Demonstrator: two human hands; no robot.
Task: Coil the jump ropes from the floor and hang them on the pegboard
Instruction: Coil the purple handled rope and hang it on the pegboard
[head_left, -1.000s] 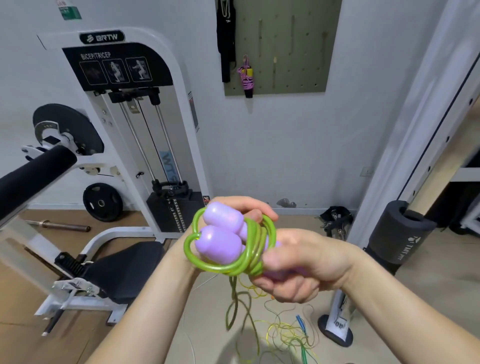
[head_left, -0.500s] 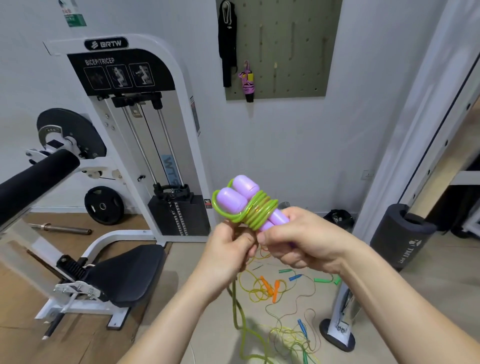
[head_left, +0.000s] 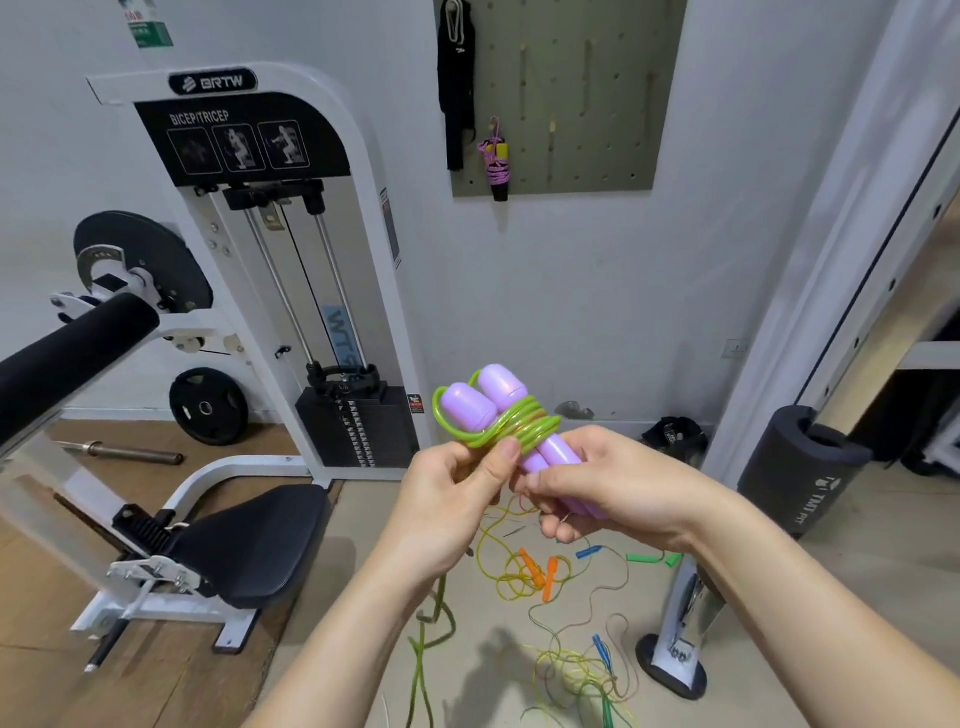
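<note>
Pegboard (head_left: 571, 93) sits on the far wall, up and ahead of both hands; one pink rope (head_left: 496, 161) hangs there. The floor (head_left: 893, 519) below carries loose tangled ropes (head_left: 543, 571). Right hand (head_left: 613, 493) grips the lower ends of the purple handles (head_left: 483, 402). Left hand (head_left: 452, 499) pinches the green cord (head_left: 524, 431) wrapped round them, thumb on the wraps. Handles' long axis points up-left, away from the body. Cord tail (head_left: 423, 649) hangs floorward, so the wrap is likely unfinished. Neither hand is clearly nearer the board.

Left hand (head_left: 447, 499) and right hand (head_left: 613, 488), two purple handles (head_left: 467, 410), one green rope (head_left: 524, 428), one pegboard (head_left: 597, 104), two orange handles (head_left: 529, 562), two weight plates (head_left: 208, 408).
</note>
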